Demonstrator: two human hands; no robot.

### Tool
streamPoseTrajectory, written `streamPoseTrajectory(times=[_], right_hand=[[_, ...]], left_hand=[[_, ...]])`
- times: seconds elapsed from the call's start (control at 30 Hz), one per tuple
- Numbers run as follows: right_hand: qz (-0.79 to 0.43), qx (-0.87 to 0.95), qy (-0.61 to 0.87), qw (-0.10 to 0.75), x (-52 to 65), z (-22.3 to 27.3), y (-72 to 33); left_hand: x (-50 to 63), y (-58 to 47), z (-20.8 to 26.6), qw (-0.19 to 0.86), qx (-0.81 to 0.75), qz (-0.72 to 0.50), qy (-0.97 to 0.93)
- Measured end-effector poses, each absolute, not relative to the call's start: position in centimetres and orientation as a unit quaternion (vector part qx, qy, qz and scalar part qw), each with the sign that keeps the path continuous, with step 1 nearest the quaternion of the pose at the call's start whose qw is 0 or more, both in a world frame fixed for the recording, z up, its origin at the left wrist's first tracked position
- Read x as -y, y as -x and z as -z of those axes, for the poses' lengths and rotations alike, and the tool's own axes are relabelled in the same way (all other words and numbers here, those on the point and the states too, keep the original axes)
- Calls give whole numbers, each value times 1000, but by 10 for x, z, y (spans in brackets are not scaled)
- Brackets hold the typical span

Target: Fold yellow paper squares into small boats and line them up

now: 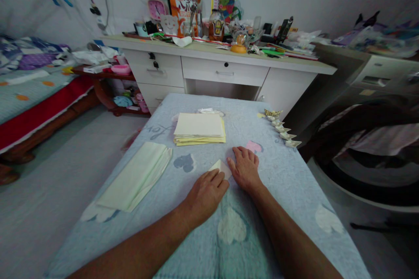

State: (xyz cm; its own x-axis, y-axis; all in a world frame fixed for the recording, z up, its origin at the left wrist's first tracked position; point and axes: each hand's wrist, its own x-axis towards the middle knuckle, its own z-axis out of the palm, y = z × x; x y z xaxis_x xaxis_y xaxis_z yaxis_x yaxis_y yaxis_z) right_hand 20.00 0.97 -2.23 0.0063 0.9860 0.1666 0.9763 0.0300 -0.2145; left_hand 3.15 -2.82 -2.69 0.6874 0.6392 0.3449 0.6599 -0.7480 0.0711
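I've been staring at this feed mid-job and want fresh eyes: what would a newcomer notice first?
Probably the bright orange bag, standing on the white desk at the back. Next, the left hand on a small pale piece of folded paper and the right hand beside it, mid-table. Then the row of little folded shapes along the right edge of the cloth-covered table.
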Motion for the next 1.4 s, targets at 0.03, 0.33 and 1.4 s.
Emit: streamPoseTrajectory(times=[0.03,0.33,1.4], right_hand=[[-13,707,693,136,-8,22,-199],[2,706,699,113,-9,21,-186],[-158,837,496,169,0,17,-196]], left_hand=[[29,-33,26,31,356,172,918],[30,-36,25,55,354,180,916],[26,-19,17,-82,403,230,882]])
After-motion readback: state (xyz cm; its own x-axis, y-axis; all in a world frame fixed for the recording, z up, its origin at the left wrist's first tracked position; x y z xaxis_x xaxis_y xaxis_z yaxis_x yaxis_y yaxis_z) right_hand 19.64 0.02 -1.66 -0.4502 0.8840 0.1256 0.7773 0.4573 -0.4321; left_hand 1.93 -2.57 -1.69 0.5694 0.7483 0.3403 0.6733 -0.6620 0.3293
